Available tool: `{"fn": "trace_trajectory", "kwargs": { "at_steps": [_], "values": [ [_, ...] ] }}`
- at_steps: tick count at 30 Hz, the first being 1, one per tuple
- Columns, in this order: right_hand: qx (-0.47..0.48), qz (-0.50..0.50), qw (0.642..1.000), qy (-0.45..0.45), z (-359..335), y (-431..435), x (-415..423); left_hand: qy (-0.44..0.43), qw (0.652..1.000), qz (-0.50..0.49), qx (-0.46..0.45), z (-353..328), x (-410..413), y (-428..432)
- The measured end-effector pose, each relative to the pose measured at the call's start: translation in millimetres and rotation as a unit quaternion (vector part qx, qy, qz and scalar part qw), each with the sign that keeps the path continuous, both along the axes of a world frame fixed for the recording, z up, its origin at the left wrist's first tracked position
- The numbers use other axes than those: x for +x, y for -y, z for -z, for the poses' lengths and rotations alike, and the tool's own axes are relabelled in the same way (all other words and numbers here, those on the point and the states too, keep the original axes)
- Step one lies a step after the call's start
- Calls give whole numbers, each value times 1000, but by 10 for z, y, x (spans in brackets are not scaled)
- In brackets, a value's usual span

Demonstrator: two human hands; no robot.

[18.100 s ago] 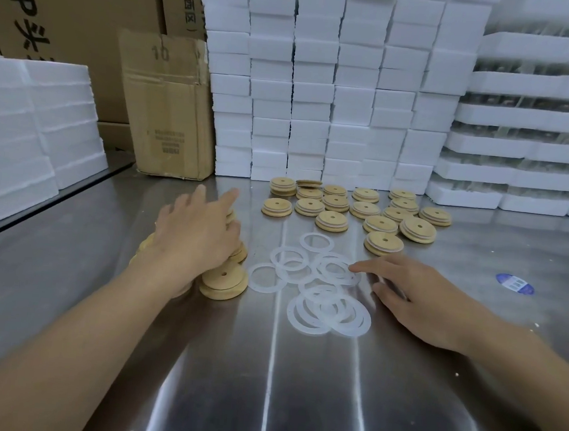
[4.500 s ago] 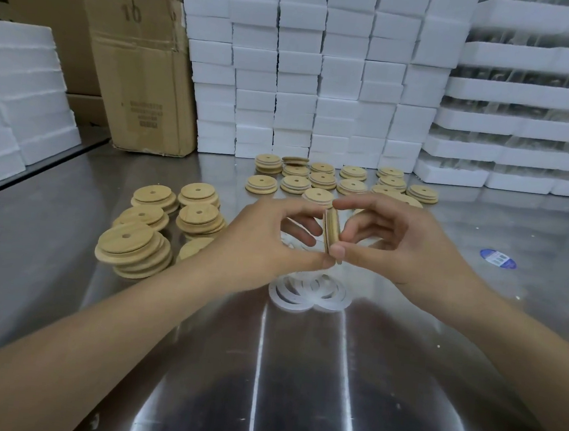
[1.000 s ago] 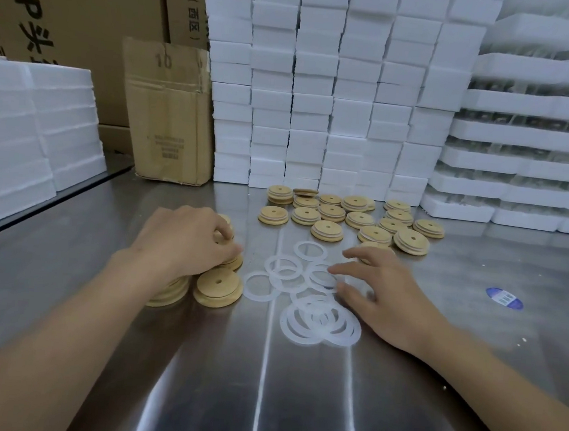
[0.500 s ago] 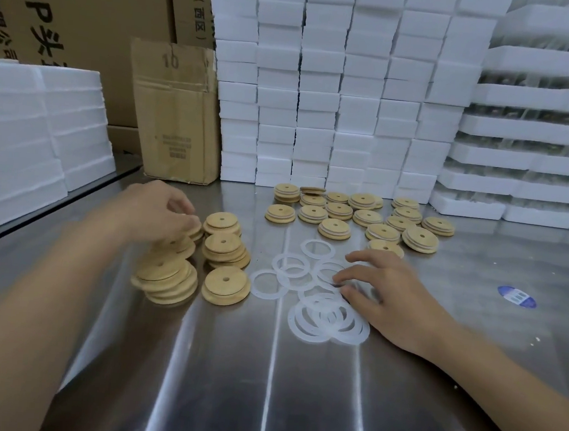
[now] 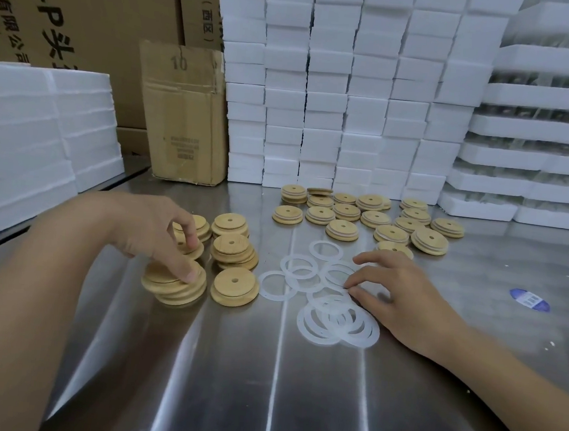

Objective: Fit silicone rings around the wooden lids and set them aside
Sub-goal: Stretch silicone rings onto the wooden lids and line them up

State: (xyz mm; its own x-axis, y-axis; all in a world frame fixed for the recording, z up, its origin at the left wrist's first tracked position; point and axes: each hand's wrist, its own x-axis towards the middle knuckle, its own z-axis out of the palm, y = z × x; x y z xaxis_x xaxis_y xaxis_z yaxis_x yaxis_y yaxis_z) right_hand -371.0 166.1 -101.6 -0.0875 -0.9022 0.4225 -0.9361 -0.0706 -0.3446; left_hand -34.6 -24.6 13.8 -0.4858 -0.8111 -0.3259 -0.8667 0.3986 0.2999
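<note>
L hand [image 5: 157, 235]: palm down over the bare wooden lids [image 5: 235, 250] at table-left. Fingers curled, one tip on the top lid of the front stack [image 5: 173, 288], another on the stack behind. Can't tell if it pinches a lid or only touches.
R hand [image 5: 403, 301]: palm down, low over the table, fingers spread & relaxed, tips touching the loose silicone rings [image 5: 336, 319]. Nothing clamped.
Hands: well apart, w/ lids & rings btwn them.
Bare lids: several short stacks, each lid round w/ a centre hole, just left of the rings. The nearest stack [image 5: 234, 285] sits just beside a single ring [image 5: 277, 285].
Rings: translucent white, lying flat, overlapping in a loose heap mid-table. One far ring [image 5: 326, 251] lies at the back edge of the heap.
Ringed lids [image 5: 372, 218]: spread in ones & twos farther back (a pale band shows round the edge of several), near the foam wall.
Table [image 5: 261, 385]: brushed steel, shiny.
Background: white foam blocks [image 5: 339, 82] stacked high at back, foam trays [image 5: 539, 158] at R, more foam [image 5: 25, 131] at L, cardboard box [image 5: 185, 114] marked "10".
Misc: blue sticker [image 5: 528, 299] on the table, right of the R hand.
</note>
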Motion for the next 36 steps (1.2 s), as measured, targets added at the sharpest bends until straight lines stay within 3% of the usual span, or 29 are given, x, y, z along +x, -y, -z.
{"fn": "trace_trajectory", "kwargs": {
  "at_steps": [6, 13, 16, 20, 24, 28, 36],
  "values": [
    [-1, 4, 1000, -12, -17, 13, 18, -44, 997, 30, -49, -57, 6, -30],
    [-70, 28, 997, -5, -43, 24, 50, -308, 949, 63, -17, -77, -285, -224],
    [-124, 55, 991, 5, -94, 4, 99, -406, 910, 33, 79, 44, -546, -387],
    [-163, 70, 982, 62, -167, -63, 165, -513, 818, -25, 260, 290, -877, -581],
    [-200, 56, 970, 127, -221, -105, 236, -543, 787, -59, 286, 508, -1085, -715],
    [-255, 31, 949, 183, -310, -157, 312, -519, 804, -43, 285, 610, -1141, -821],
    [-303, -92, 938, 141, -416, -276, 542, -515, 793, -55, 321, 694, -1210, -916]
  ]
}}
